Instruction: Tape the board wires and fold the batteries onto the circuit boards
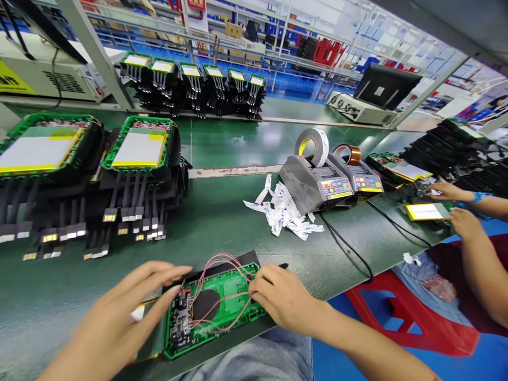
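Observation:
In front of me on the green bench lies an opened green-and-black plastic case (238,288). Inside it are a circuit board (180,323), a round black pad (206,304) and several long thin pink-red wires (226,259). My right hand (280,296) is at the case's right end, fingers closed on the loose wires. Over the left end hovers my left hand (130,307), its thumb and fingers apart with nothing visibly gripped. A flat piece with a yellow edge and a white patch (137,313) shows partly beneath it; the hand hides the remainder.
Stacked cases with cables (138,143) stand at the left, more (194,79) at the back. Two tape dispensers (317,182) sit right of centre beside scattered white strips (281,211). Black cords (349,246) cross the bench. A co-worker's hands (464,211) handle another case at right.

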